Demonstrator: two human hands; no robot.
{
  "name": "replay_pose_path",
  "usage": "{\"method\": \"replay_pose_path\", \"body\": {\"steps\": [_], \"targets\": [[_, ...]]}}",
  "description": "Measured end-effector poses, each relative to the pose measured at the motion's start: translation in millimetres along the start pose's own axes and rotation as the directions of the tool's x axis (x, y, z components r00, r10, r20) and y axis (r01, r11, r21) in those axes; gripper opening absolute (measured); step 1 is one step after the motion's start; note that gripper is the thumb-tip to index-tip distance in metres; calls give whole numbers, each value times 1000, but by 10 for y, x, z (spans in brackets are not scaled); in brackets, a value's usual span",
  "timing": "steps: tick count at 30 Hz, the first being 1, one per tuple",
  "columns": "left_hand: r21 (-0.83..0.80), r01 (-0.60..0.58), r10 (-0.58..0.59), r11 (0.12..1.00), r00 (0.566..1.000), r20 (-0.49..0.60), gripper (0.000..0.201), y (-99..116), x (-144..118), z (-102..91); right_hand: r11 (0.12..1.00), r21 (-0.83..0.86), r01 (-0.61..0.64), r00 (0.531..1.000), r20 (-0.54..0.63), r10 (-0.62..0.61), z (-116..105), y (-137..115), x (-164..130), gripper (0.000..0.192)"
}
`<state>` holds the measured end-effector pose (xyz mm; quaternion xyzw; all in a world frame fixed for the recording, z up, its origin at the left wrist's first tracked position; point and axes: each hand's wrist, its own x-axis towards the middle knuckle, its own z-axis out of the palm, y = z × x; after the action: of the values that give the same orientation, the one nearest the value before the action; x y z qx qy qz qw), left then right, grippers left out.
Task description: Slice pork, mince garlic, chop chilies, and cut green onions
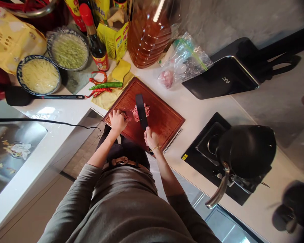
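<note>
A wooden cutting board [164, 121] lies at an angle on the counter in front of me. My right hand [151, 138] grips the handle of a black-bladed kitchen knife [141, 109], whose broad blade reaches across the board. On both sides of the blade is a small heap of thinly cut pink meat [136, 114]. My left hand [118, 121] rests on the board's left part, left of the meat. Its fingers are curled downward, and a reddish bit shows by them; what they hold, if anything, is hidden.
Red and green chili peppers [106, 85] lie on a yellow cloth behind the board. A bowl of pale shreds [40, 76], a green-filled bowl [68, 50] and a sauce bottle [97, 47] stand back left. At right are bagged meat [166, 78], a knife block [223, 79] and a black pot [245, 152].
</note>
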<state>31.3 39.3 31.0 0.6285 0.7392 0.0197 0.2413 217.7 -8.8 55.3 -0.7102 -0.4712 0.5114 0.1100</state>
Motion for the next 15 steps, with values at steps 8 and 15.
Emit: {"method": "replay_pose_path", "body": {"steps": [8, 15], "targets": [[-60, 108, -113, 992, 989, -91, 28, -32, -114, 50, 880, -464, 102, 995, 37, -96, 312, -84, -74, 51], [-169, 111, -127, 979, 988, -86, 17, -4, -39, 122, 872, -480, 95, 995, 26, -94, 453, -61, -40, 54]]}}
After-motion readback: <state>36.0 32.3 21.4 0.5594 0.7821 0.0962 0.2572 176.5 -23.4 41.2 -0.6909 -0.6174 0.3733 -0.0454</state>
